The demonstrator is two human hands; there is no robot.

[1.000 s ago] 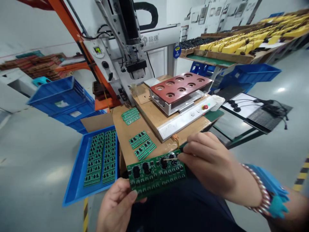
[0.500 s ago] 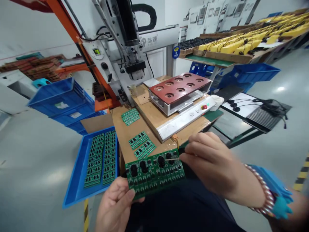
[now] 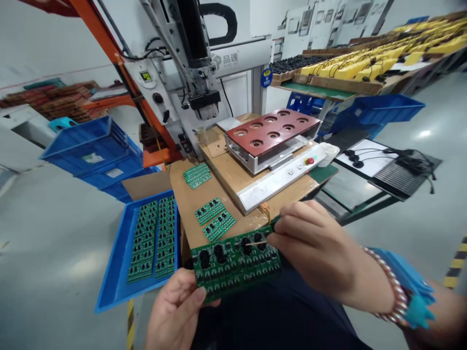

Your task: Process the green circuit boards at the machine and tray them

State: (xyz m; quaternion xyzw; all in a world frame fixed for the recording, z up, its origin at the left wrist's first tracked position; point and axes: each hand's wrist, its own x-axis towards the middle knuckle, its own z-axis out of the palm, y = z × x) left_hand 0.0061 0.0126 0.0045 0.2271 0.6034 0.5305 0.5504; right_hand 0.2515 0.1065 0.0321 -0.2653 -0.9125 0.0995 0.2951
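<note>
A green circuit board [image 3: 233, 267] with black round blobs along its upper part is tilted toward me at the bottom centre. My left hand [image 3: 178, 306] grips its lower left corner, thumb on the front face. Between the pinched fingers of my right hand [image 3: 310, 243] is a thin pale stick [image 3: 256, 243]. Its tip reaches a black blob right of the board's middle. Beyond the board, two smaller-looking green boards [image 3: 219, 225] lie side by side on the brown tabletop [image 3: 186, 214], and more boards [image 3: 197, 175] lie farther back.
A blue tray [image 3: 113, 272] at the left holds two rows of boards. Behind the table stands a machine with a red fixture plate [image 3: 272, 129] and a control bar [image 3: 277, 180]. Stacked blue bins [image 3: 91, 150] are at the left; a rack with black cables [image 3: 394, 160] is at the right.
My right hand has shifted slightly left with the stick, whose tip now lies farther over the black blob. The board has moved slightly right and tilted a little.
</note>
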